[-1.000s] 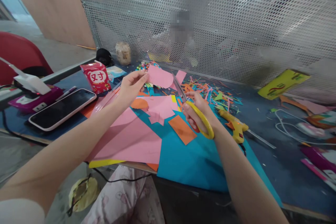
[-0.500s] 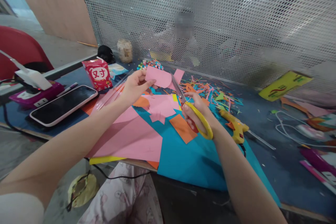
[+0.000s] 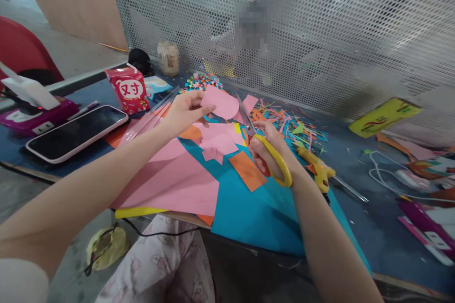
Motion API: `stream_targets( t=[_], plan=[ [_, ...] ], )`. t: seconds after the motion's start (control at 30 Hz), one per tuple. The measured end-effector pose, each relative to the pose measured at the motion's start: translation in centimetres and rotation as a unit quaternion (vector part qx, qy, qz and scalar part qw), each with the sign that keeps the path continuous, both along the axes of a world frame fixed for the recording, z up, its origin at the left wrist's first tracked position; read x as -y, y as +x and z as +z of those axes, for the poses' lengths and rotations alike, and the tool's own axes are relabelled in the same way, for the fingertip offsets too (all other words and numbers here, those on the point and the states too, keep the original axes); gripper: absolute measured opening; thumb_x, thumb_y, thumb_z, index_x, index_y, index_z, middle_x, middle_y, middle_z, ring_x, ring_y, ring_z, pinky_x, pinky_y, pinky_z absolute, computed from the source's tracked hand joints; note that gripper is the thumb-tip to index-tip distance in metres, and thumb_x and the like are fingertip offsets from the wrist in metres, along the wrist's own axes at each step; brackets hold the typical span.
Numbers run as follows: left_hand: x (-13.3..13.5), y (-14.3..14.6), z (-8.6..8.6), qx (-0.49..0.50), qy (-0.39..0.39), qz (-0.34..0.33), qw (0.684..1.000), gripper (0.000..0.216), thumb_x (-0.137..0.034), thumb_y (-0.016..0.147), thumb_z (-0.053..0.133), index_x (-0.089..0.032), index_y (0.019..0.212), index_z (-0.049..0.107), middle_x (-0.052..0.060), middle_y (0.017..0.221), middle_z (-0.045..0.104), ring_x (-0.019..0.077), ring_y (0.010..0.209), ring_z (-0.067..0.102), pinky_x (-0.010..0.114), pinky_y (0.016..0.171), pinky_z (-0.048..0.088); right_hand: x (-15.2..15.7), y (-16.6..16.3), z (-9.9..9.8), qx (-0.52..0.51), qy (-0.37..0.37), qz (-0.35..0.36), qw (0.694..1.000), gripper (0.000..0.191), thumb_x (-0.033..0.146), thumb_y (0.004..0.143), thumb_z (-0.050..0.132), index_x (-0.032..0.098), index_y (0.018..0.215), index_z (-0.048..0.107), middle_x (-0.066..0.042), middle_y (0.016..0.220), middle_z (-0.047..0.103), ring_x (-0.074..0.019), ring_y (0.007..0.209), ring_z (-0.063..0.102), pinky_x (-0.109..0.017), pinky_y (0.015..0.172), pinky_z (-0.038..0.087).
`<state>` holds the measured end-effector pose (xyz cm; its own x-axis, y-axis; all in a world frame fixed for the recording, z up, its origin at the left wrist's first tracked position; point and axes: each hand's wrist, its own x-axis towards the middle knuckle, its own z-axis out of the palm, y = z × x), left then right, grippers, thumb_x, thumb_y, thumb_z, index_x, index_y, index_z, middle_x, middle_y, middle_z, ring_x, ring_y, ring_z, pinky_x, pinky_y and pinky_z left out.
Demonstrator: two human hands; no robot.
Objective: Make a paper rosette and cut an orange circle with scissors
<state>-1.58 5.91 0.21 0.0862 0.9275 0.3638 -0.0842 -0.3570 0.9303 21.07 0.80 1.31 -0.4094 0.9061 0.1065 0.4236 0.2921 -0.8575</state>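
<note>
My left hand [image 3: 185,111] pinches a small pink paper piece [image 3: 221,103] with a rounded edge, held above the table. My right hand [image 3: 268,151] grips yellow-handled scissors [image 3: 265,149], whose blades point up and away toward the pink piece's right edge. Under both hands lie a large pink sheet [image 3: 177,180], a blue sheet [image 3: 263,213] and an orange rectangle [image 3: 247,170].
A phone [image 3: 76,132] and a red carton [image 3: 128,89] sit at the left, by a purple device [image 3: 33,118]. A yellow glue gun [image 3: 316,168] lies right of my hand. Colourful paper scraps [image 3: 284,120] litter the back. A perforated metal screen [image 3: 320,23] stands behind. White cables [image 3: 394,177] lie at right.
Both hands have shifted slightly; the pink piece sits a little lower and the scissors' blades stay against its right edge. The view has drifted.
</note>
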Motion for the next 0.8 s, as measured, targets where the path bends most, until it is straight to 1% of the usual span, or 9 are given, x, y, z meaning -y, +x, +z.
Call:
stream_targets(
  t=[0.07,0.17,0.23,0.33,0.4,0.5,0.67,0.8],
  plan=[
    [-0.1,-0.02,0.03,0.001,-0.005,0.011,1.0,0.026,-0.023,0.066,0.075,-0.013,0.083,0.059,0.0,0.065,0.064,0.0102,0.056,0.061,0.019,0.046,0.053,0.03,0.02,-0.01,0.006,0.003,0.0,1.0,0.046,0.056,0.083,0.053,0.026,0.111,0.033,0.01,0.053,0.041,-0.0076,0.034,0.035,-0.019,0.032,0.027],
    [-0.37,-0.1,-0.06,0.008,-0.012,0.04,0.999,0.021,-0.02,0.068,0.073,-0.014,0.082,0.058,-0.001,0.061,0.062,0.0117,0.057,0.063,0.02,0.048,0.054,-0.12,0.16,-0.18,0.027,0.015,-0.001,1.0,0.047,0.055,0.083,0.053,0.024,0.113,0.034,0.009,0.052,0.043,-0.0094,0.036,0.038,-0.021,0.035,0.032],
    [-0.58,-0.22,-0.2,0.016,-0.003,0.058,0.998,0.019,-0.019,0.07,0.072,-0.014,0.081,0.058,-0.001,0.063,0.063,0.012,0.058,0.063,0.021,0.048,0.053,-0.23,0.25,-0.23,0.037,0.013,0.003,0.999,0.049,0.055,0.082,0.053,0.023,0.114,0.034,0.008,0.053,0.044,-0.0106,0.037,0.04,-0.023,0.036,0.034],
    [-0.77,-0.41,-0.36,0.023,0.014,0.074,0.997,0.019,-0.019,0.07,0.073,-0.013,0.082,0.06,0.0,0.063,0.064,0.0115,0.056,0.063,0.021,0.049,0.053,-0.23,0.27,-0.11,0.045,-0.001,0.004,0.999,0.049,0.056,0.081,0.055,0.024,0.113,0.035,0.008,0.053,0.044,-0.0107,0.037,0.038,-0.024,0.036,0.033],
    [-0.74,-0.45,-0.38,0.023,0.013,0.071,0.997,0.02,-0.02,0.07,0.073,-0.012,0.083,0.061,0.0,0.064,0.064,0.011,0.055,0.062,0.022,0.05,0.054,-0.18,0.25,-0.03,0.045,-0.006,0.0,0.999,0.05,0.056,0.081,0.055,0.025,0.114,0.035,0.008,0.054,0.044,-0.0107,0.036,0.038,-0.024,0.035,0.033],
    [-0.48,-0.29,-0.34,0.017,0.0,0.047,0.999,0.022,-0.025,0.068,0.076,-0.012,0.079,0.062,0.002,0.066,0.066,0.0118,0.056,0.064,0.022,0.051,0.055,-0.19,0.24,-0.14,0.045,-0.003,-0.002,0.999,0.051,0.057,0.082,0.054,0.025,0.116,0.033,0.007,0.055,0.047,-0.0107,0.036,0.04,-0.024,0.034,0.034],
    [-0.16,0.12,-0.47,0.024,-0.009,0.017,1.0,0.026,-0.028,0.063,0.078,-0.012,0.075,0.062,0.002,0.067,0.067,0.0121,0.057,0.064,0.022,0.051,0.057,-0.38,0.35,-0.66,0.045,0.013,-0.006,0.999,0.047,0.056,0.086,0.045,0.025,0.118,0.031,0.008,0.058,0.047,-0.0106,0.035,0.043,-0.023,0.032,0.037],
    [-0.24,0.15,-0.53,0.031,-0.009,0.014,0.999,0.026,-0.028,0.063,0.079,-0.011,0.076,0.063,0.003,0.067,0.067,0.0122,0.058,0.065,0.021,0.05,0.056,-0.36,0.42,-0.79,0.055,0.024,-0.002,0.998,0.043,0.054,0.089,0.041,0.025,0.119,0.031,0.008,0.057,0.046,-0.0096,0.031,0.04,-0.022,0.029,0.034]
  ],
)
